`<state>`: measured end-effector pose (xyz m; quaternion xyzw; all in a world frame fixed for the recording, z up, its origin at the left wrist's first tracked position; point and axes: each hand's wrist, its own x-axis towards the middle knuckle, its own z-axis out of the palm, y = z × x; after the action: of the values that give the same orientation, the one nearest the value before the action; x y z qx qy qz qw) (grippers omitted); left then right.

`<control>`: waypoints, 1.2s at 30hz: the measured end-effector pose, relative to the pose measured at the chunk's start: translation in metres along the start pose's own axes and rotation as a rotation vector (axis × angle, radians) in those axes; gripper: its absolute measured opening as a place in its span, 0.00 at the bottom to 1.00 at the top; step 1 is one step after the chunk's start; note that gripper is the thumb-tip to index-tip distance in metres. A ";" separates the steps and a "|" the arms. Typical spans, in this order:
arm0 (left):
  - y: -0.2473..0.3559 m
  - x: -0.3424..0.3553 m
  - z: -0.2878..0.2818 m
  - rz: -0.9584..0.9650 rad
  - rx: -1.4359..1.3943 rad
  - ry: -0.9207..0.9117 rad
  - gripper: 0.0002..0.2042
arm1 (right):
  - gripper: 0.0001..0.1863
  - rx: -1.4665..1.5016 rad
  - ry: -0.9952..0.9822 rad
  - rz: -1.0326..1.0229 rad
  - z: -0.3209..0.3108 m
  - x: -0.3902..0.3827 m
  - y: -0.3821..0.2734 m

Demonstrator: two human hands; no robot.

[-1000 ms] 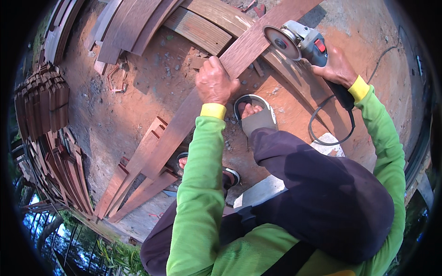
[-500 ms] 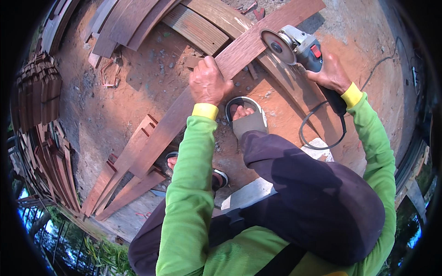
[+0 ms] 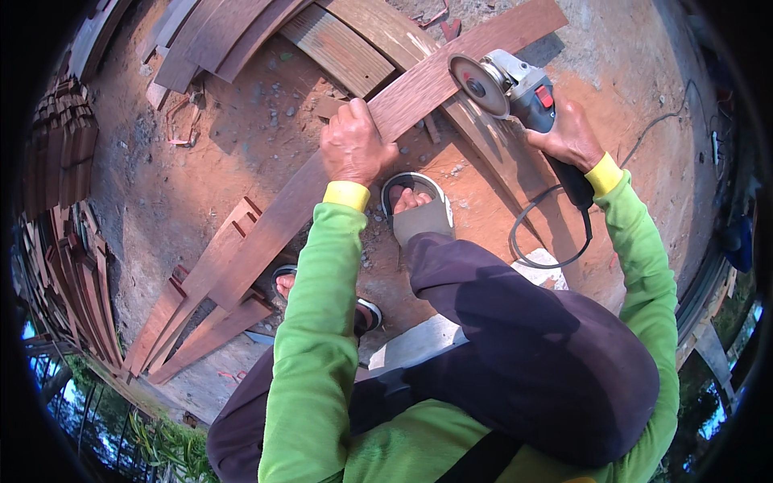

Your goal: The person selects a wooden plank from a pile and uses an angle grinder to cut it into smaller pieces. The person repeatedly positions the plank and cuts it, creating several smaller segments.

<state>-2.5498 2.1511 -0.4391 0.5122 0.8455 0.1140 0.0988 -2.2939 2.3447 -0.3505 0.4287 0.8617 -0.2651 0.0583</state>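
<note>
A long reddish-brown wooden plank point(image 3: 278, 213) runs slantwise from the lower left to the upper right. My left hand point(image 3: 354, 145) is closed over its middle, thumb toward me. In my right hand point(image 3: 570, 138) is an angle grinder point(image 3: 531, 95) with a grey head, a red switch and a black handle. Its round disc point(image 3: 478, 85) stands at the plank's near edge; whether it touches the wood or spins I cannot make out. The plank's far part lies across pale wooden boards point(image 3: 483, 133), and its near end rests over other plank pieces point(image 3: 193, 298).
Curved planks point(image 3: 233, 36) lie at the upper left. Stacked dark wood pieces point(image 3: 60, 153) and thin strips point(image 3: 76, 274) stand along the left. A black power cord point(image 3: 523, 256) loops beside my right knee. My sandalled foot point(image 3: 423, 211) is below the plank, near a white block point(image 3: 419, 342).
The whole scene has shifted slightly left in view. Both hands keep their holds, and the grinder's disc stays beside the same stretch of plank.
</note>
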 end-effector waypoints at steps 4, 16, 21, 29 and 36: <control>0.001 0.000 -0.002 -0.017 -0.029 0.001 0.25 | 0.31 -0.006 -0.006 -0.004 -0.004 0.000 -0.007; 0.000 -0.001 -0.001 -0.019 -0.054 0.005 0.25 | 0.30 -0.012 -0.004 -0.038 0.001 0.004 0.001; 0.000 0.000 -0.001 -0.014 -0.047 -0.001 0.25 | 0.30 0.000 -0.009 -0.040 0.004 0.006 0.006; -0.001 0.000 -0.002 -0.007 -0.050 0.008 0.25 | 0.30 -0.004 -0.004 -0.046 0.002 0.009 0.004; -0.001 -0.001 -0.003 -0.010 -0.052 -0.003 0.25 | 0.30 0.000 0.001 -0.064 0.003 0.011 0.004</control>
<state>-2.5514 2.1498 -0.4366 0.5054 0.8446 0.1346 0.1142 -2.2980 2.3529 -0.3583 0.4009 0.8751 -0.2667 0.0492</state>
